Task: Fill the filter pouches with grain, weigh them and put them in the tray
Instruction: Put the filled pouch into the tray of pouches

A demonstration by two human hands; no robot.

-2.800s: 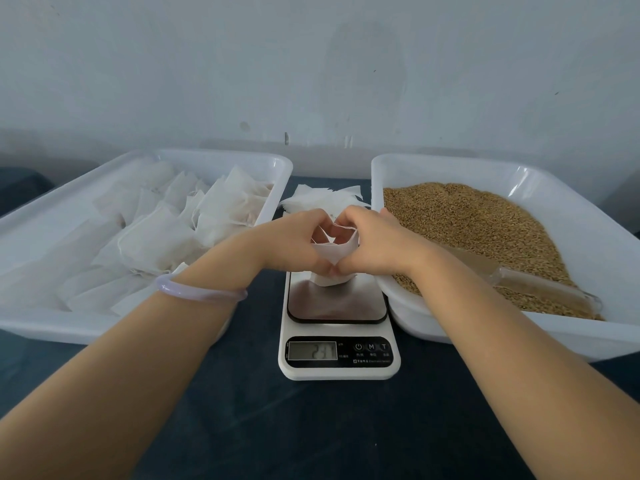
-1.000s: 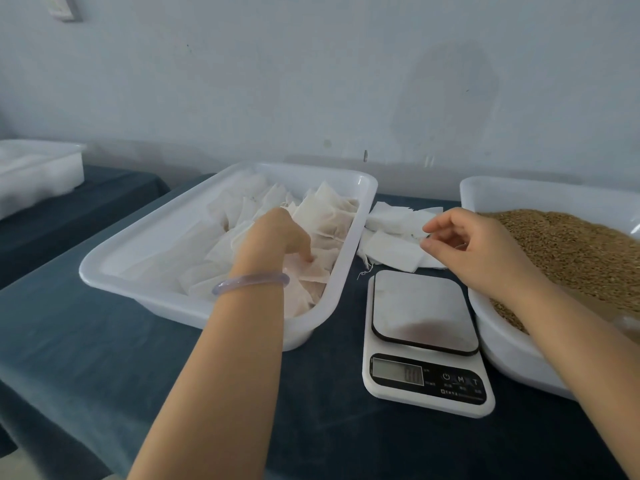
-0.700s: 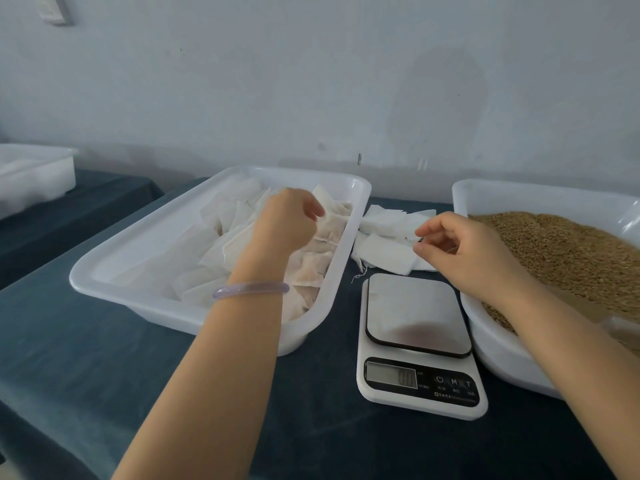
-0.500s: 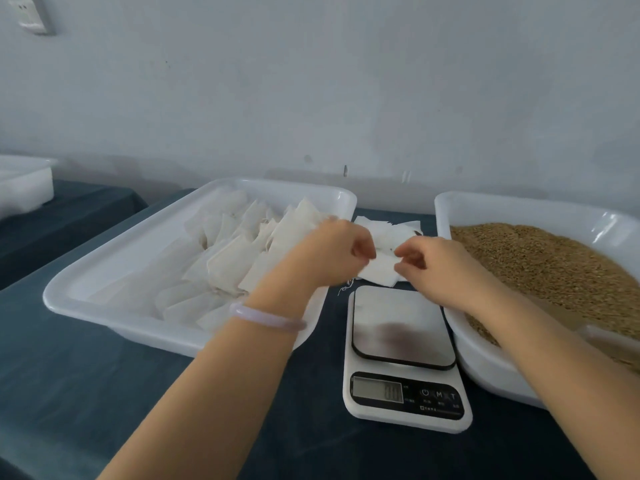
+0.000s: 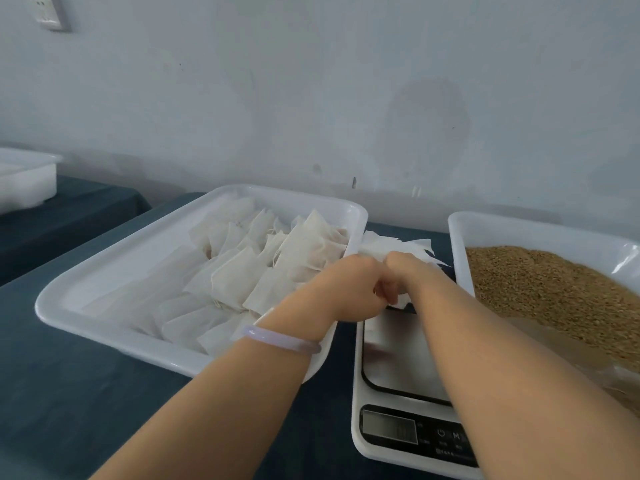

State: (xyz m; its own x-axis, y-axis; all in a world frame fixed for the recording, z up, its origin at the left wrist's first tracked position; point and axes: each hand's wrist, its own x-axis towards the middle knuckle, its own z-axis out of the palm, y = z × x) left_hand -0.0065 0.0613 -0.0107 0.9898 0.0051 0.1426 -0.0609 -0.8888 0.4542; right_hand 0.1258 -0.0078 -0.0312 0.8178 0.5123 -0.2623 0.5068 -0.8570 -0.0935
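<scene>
A white tub (image 5: 24,181) sits on the far-left blue-clothed table (image 5: 69,216), below a wall socket (image 5: 48,12).

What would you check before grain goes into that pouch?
1. Grip on the pouch: ok, the left hand and right hand pinch it between them at the far edge of the scale.
2. Mouth of the pouch open: cannot tell, the fingers hide it.
3. Plate of the scale free: ok, nothing lies on the part that shows.
4. Zero on the display: cannot tell, the digits are blurred.
5. Supply of grain: ok, heaped in the right tray.
6. Room in the left tray: ok, its near left floor is bare.
</scene>
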